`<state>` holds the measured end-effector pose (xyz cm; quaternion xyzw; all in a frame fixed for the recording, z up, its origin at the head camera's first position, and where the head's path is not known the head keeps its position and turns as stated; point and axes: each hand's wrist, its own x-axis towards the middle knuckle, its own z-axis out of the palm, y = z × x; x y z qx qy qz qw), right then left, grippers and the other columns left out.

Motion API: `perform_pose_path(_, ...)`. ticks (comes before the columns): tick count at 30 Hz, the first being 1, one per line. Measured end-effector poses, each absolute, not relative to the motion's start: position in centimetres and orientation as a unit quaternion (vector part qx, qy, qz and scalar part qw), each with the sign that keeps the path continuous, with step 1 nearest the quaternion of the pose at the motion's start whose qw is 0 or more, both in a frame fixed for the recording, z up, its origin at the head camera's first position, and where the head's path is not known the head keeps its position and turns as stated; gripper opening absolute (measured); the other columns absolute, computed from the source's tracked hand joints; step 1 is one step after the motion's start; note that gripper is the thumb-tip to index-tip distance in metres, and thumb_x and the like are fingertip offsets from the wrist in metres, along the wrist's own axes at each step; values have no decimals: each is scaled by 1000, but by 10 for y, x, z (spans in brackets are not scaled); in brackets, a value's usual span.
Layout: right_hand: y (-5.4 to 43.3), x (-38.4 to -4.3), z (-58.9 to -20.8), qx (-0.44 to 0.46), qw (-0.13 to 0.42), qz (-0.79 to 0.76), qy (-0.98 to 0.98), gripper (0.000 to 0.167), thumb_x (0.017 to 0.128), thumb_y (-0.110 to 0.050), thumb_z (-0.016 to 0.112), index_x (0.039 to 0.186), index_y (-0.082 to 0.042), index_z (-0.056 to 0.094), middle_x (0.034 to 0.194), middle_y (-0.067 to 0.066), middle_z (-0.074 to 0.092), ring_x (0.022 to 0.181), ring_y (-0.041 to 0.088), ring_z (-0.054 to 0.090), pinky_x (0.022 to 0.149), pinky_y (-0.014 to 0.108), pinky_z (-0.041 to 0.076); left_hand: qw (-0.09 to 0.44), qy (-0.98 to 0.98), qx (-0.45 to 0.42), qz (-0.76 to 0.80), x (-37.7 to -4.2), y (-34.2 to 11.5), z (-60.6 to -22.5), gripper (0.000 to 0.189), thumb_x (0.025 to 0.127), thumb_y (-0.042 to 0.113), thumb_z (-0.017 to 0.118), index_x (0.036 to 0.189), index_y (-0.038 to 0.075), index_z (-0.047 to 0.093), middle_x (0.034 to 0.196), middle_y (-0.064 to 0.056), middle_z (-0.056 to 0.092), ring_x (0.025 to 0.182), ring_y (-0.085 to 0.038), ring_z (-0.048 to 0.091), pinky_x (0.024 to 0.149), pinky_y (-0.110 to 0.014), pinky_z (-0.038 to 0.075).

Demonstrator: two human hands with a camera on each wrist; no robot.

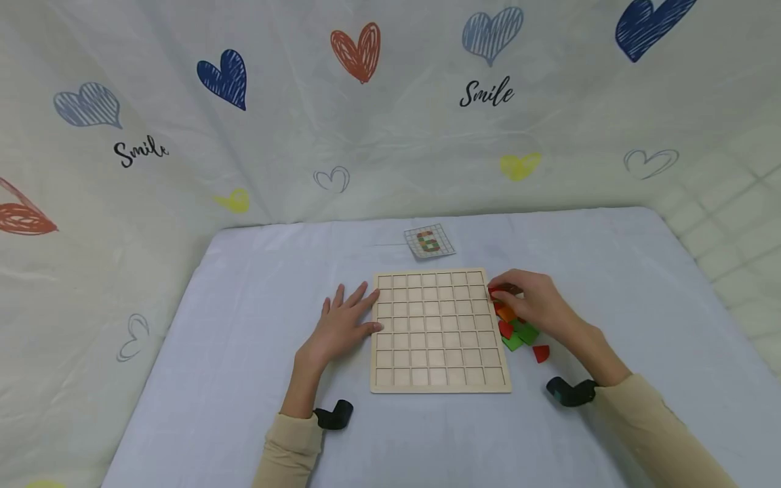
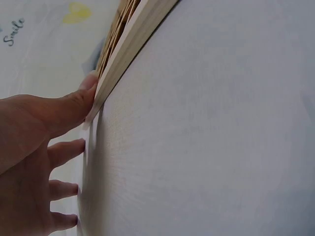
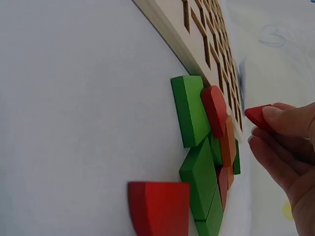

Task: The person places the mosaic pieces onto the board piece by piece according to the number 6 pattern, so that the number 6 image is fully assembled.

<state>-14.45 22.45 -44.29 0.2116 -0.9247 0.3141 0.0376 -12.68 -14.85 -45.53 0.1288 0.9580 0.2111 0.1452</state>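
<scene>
A wooden grid board (image 1: 441, 390) lies flat on the white-covered table, its square cells bare. My left hand (image 1: 343, 324) rests at the board's left edge with fingers spread; in the left wrist view the thumb (image 2: 81, 101) touches the board's side. Beyond the right edge, my right hand (image 1: 533, 298) pinches a small red block (image 3: 258, 116) between thumb and fingers. Beneath and beside that hand lies a loose pile of green blocks (image 3: 199, 179), an orange block (image 3: 228, 142) and red blocks. One red quarter-round block (image 3: 160, 209) sits apart, nearer me.
Behind the board lies a small gridded card (image 1: 430, 242) printed with a red and green figure. A white cloth with hearts and "Smile" lettering hangs behind the table (image 1: 274, 271). Black wrist cameras (image 1: 334, 415) sit on both wrists.
</scene>
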Motion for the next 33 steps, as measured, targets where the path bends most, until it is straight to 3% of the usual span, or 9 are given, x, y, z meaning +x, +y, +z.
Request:
perform_pose_path(11, 210, -155, -441, 243, 26, 313, -918, 14, 89, 1, 77, 102, -3, 80, 96, 3, 74, 82, 17, 63, 74, 30, 57, 141, 957, 132, 216, -126, -146, -453, 72, 97, 43, 68, 160, 23, 39, 171, -4, 23, 157, -48, 4, 122, -71, 7)
perform_pose_path(18, 197, -161, -438, 256, -18, 312, -915, 12, 92, 2, 73, 102, -2, 78, 99, 5, 75, 90, 20, 67, 83, 41, 59, 140, 958, 133, 214, -126, -145, -453, 72, 98, 43, 68, 160, 23, 39, 172, -4, 23, 157, -48, 4, 122, -72, 8)
perform_pose_path(33, 168, -176, -441, 311, -37, 314, -896, 13, 89, 4, 75, 102, 1, 75, 95, 8, 76, 86, 21, 70, 80, 37, 60, 141, 958, 130, 215, -126, -148, -455, 72, 98, 44, 67, 161, 23, 39, 172, -4, 21, 157, -48, 3, 122, -72, 7)
